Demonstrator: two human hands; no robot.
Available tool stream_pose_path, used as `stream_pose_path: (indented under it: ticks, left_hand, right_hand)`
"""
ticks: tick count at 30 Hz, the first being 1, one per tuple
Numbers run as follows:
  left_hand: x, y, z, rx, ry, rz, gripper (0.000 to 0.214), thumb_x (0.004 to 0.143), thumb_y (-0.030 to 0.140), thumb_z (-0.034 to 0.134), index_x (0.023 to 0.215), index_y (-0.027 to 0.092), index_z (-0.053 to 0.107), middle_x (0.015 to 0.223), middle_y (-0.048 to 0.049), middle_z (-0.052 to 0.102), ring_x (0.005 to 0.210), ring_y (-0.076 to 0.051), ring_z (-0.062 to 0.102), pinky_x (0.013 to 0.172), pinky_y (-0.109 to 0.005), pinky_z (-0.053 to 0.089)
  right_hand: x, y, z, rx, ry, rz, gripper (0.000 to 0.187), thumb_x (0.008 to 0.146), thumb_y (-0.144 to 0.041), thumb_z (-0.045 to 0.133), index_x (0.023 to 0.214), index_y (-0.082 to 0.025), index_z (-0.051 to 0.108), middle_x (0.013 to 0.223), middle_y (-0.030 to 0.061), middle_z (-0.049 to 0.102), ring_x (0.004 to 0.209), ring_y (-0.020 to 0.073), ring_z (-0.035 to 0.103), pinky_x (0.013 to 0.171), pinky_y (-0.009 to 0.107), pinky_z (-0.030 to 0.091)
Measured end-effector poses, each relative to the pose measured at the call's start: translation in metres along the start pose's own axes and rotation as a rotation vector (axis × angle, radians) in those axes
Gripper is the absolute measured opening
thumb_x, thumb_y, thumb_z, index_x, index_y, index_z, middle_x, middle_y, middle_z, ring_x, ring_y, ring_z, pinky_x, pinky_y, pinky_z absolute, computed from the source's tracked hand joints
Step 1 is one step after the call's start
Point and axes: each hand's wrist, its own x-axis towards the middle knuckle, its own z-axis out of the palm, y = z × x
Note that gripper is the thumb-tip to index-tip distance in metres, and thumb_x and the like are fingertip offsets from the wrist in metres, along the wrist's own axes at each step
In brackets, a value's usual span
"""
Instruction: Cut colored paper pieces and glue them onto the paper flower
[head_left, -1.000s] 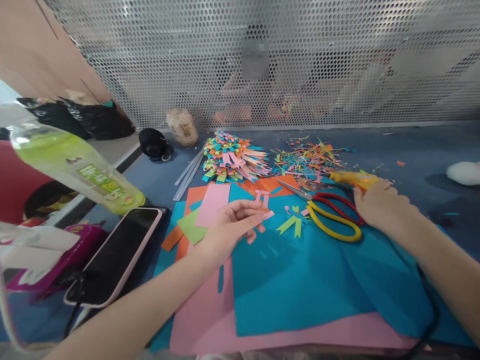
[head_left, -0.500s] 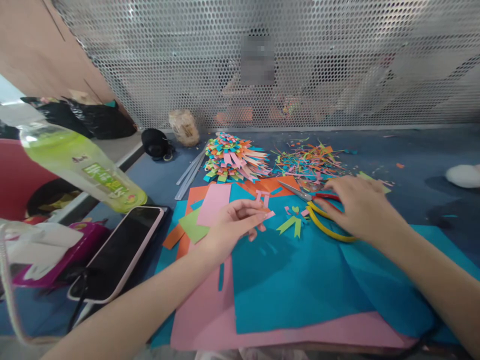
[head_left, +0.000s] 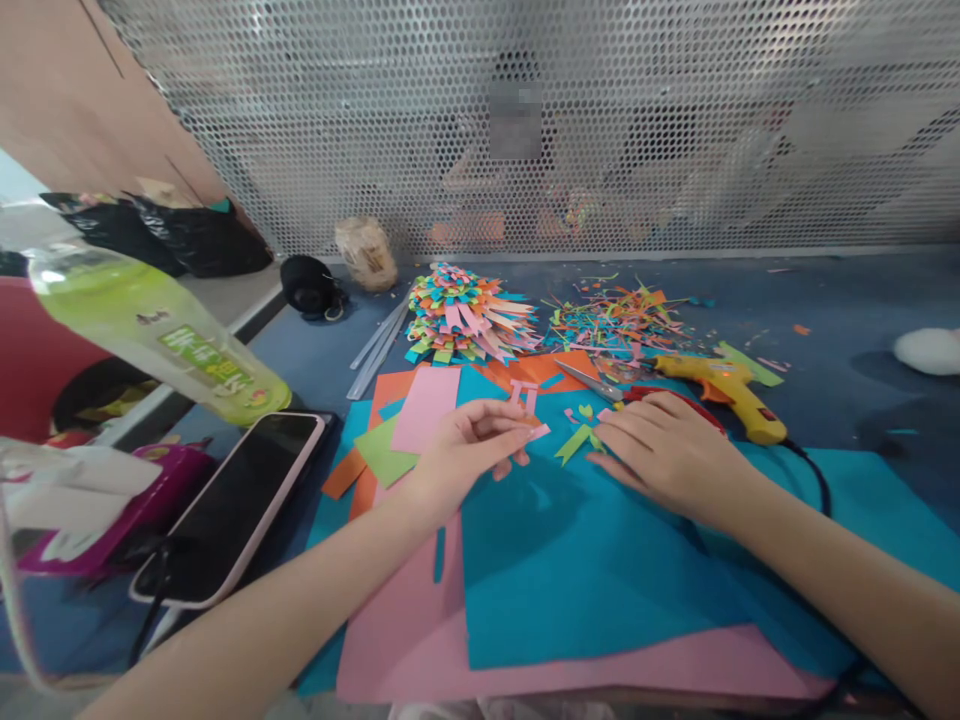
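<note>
Between thumb and fingertips, my left hand [head_left: 484, 440] pinches a small pink paper strip [head_left: 538, 433], above a blue paper sheet [head_left: 585, 570]. My right hand [head_left: 667, 445] reaches across the sheet with its fingers stretched out, fingertips at a green notched paper strip [head_left: 576, 443]; whether they touch it I cannot tell. Beneath that hand lies a pair of scissors [head_left: 589, 380], its blades pointing left and its handles mostly covered. Tiny pink and green paper scraps [head_left: 586, 411] lie close to the fingertips. Behind, a cone of layered colourful paper strips [head_left: 469, 318] lies on the table.
A yellow glue gun [head_left: 720, 385] with a black cable lies beyond my right hand. Paper shreds [head_left: 619, 325] are heaped at the back. On the left are a phone [head_left: 232, 510], a green drink bottle [head_left: 165, 335] and glue sticks [head_left: 379, 350]. A perforated metal panel [head_left: 600, 130] stands behind.
My right hand has moved left and down, from over the scissors' handles to the green strip, uncovering the glue gun. My left hand stays put, still pinching the pink strip.
</note>
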Motion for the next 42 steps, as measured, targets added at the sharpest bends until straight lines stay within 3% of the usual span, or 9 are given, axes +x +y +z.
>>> stream_pose_path:
  ticks: [3, 5, 9, 12, 19, 29, 33, 37, 42]
  left_hand:
    - [-0.001, -0.001, -0.002, -0.008, 0.02, 0.006, 0.022, 0.064, 0.024, 0.075, 0.081, 0.016, 0.063, 0.077, -0.0028, 0.071, 0.055, -0.005, 0.058, 0.041, -0.013, 0.033]
    - [-0.002, -0.001, -0.002, -0.029, 0.013, 0.028, 0.02, 0.065, 0.022, 0.075, 0.081, 0.016, 0.065, 0.079, -0.0026, 0.072, 0.067, -0.008, 0.063, 0.048, -0.013, 0.04]
    - [-0.003, -0.002, -0.003, -0.073, -0.037, 0.092, 0.019, 0.066, 0.02, 0.074, 0.083, 0.018, 0.066, 0.079, -0.0004, 0.072, 0.079, -0.011, 0.066, 0.071, -0.018, 0.048]
    - [-0.003, -0.003, -0.003, -0.076, -0.054, 0.11, 0.018, 0.067, 0.02, 0.074, 0.083, 0.018, 0.066, 0.08, 0.0002, 0.072, 0.08, -0.011, 0.066, 0.077, -0.02, 0.049]
    - [-0.001, -0.005, -0.004, -0.072, -0.059, 0.115, 0.017, 0.067, 0.019, 0.074, 0.082, 0.018, 0.066, 0.08, 0.0004, 0.071, 0.076, -0.009, 0.066, 0.067, -0.015, 0.049]
    - [-0.002, -0.004, -0.003, -0.036, -0.017, 0.092, 0.018, 0.065, 0.021, 0.075, 0.081, 0.017, 0.066, 0.08, -0.0017, 0.071, 0.075, -0.011, 0.065, 0.066, -0.019, 0.048]
    - [-0.001, -0.004, -0.002, -0.061, -0.037, 0.079, 0.018, 0.066, 0.022, 0.075, 0.08, 0.017, 0.066, 0.076, -0.0011, 0.07, 0.067, -0.009, 0.062, 0.059, -0.017, 0.045]
    - [-0.001, -0.005, -0.003, -0.075, -0.053, 0.089, 0.017, 0.068, 0.023, 0.074, 0.082, 0.018, 0.066, 0.076, -0.0011, 0.07, 0.065, -0.008, 0.061, 0.055, -0.016, 0.042]
    - [-0.001, -0.004, -0.003, -0.051, -0.027, 0.099, 0.018, 0.068, 0.024, 0.073, 0.084, 0.018, 0.066, 0.074, -0.0012, 0.07, 0.06, -0.008, 0.06, 0.055, -0.017, 0.043]
  right_hand:
    - [-0.003, 0.003, -0.003, 0.102, 0.04, 0.007, 0.022, 0.088, -0.017, 0.044, 0.083, -0.014, 0.065, 0.078, 0.0094, 0.069, 0.074, 0.0211, 0.061, 0.071, 0.034, 0.044]
    - [-0.004, 0.003, -0.005, 0.323, 0.059, 0.225, 0.021, 0.088, -0.021, 0.045, 0.084, -0.017, 0.065, 0.08, 0.0078, 0.069, 0.075, 0.0199, 0.062, 0.07, 0.032, 0.046]
    - [0.001, 0.002, -0.009, 0.944, 0.117, 0.828, 0.019, 0.083, -0.038, 0.052, 0.076, -0.022, 0.06, 0.065, 0.0, 0.064, 0.059, 0.0149, 0.061, 0.059, 0.028, 0.048]
    - [0.004, 0.005, -0.004, 1.234, 0.103, 1.006, 0.024, 0.077, -0.045, 0.058, 0.075, -0.021, 0.059, 0.065, -0.0005, 0.062, 0.058, 0.0144, 0.06, 0.06, 0.029, 0.049]
    - [0.003, 0.008, 0.001, 1.249, 0.026, 1.081, 0.024, 0.074, -0.044, 0.059, 0.075, -0.021, 0.056, 0.072, 0.0006, 0.062, 0.066, 0.015, 0.06, 0.063, 0.029, 0.048]
    - [0.001, 0.003, -0.004, 1.051, -0.009, 0.894, 0.04, 0.067, -0.038, 0.07, 0.094, -0.025, 0.043, 0.071, -0.003, 0.061, 0.066, 0.0177, 0.063, 0.058, 0.028, 0.048]
    - [-0.002, 0.012, -0.002, 1.305, 0.008, 0.939, 0.046, 0.065, -0.035, 0.072, 0.098, -0.026, 0.042, 0.071, -0.0041, 0.061, 0.062, 0.0178, 0.064, 0.056, 0.031, 0.051]
    - [-0.001, 0.016, -0.003, 1.574, 0.033, 1.093, 0.048, 0.061, -0.029, 0.076, 0.099, -0.026, 0.046, 0.076, -0.0038, 0.062, 0.065, 0.0166, 0.066, 0.06, 0.03, 0.054]
    - [0.0, 0.016, -0.008, 1.824, -0.059, 1.242, 0.038, 0.064, -0.02, 0.074, 0.096, -0.027, 0.054, 0.073, -0.0054, 0.064, 0.064, 0.0116, 0.066, 0.059, 0.023, 0.056]
